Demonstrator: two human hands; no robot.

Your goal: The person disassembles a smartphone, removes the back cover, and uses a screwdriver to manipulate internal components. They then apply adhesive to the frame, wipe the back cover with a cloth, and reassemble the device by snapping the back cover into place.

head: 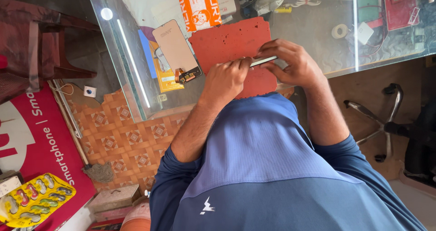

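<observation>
Both my hands meet over a red work mat (227,40) on a glass table (127,63). Between them is a thin phone (264,61), seen edge-on with a pale side. My right hand (293,65) wraps around its right end. My left hand (225,79) pinches its left end with the fingertips; whether it also holds a small tool is hidden. A detached beige display panel (175,47) with a flex cable lies on the glass just left of the mat, apart from both hands.
An orange package (198,6), a white bag, a tape roll (338,30) and green and red boards lie at the table's far side. A swivel chair base (381,117) stands at the right. A red banner (36,140) and a yellow blister card (36,199) lie on the tiled floor at the left.
</observation>
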